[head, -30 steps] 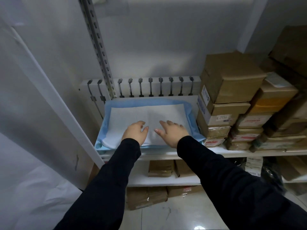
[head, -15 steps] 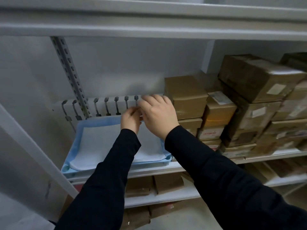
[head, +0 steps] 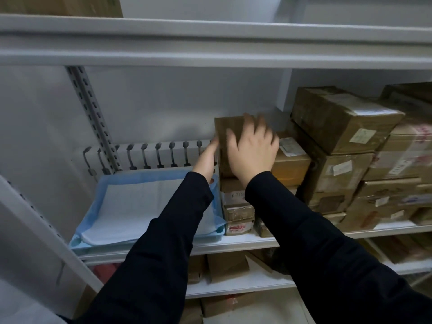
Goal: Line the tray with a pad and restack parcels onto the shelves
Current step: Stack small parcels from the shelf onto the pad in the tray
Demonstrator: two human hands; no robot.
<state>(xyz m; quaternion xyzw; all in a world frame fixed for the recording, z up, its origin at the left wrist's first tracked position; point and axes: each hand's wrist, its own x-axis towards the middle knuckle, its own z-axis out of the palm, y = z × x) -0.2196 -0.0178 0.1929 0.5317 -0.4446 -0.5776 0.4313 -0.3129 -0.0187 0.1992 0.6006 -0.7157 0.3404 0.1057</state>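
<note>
A light blue tray [head: 149, 240] sits on the left of the middle shelf [head: 385, 226], lined with a white pad [head: 145, 206]. Right beside it stands a stack of brown parcels [head: 236, 213]. Both my hands are on the stack's top parcel [head: 230, 123]. My left hand [head: 207, 160] presses flat against its left side. My right hand [head: 252, 150], blurred and with fingers spread, covers its front and reaches over its top edge. My sleeves hide part of the tray's right side and the parcel's lower front.
More taped brown parcels [head: 339, 118] are piled tightly to the right, up to the shelf's end. A white shelf board [head: 210, 50] runs close overhead. A slotted metal upright [head: 93, 118] stands behind the tray. Further parcels [head: 226, 267] lie on the lower shelves.
My hands left the pad, rose and moved right onto the top parcel of the stack. The camera tilted up, bringing the upper shelf into view.
</note>
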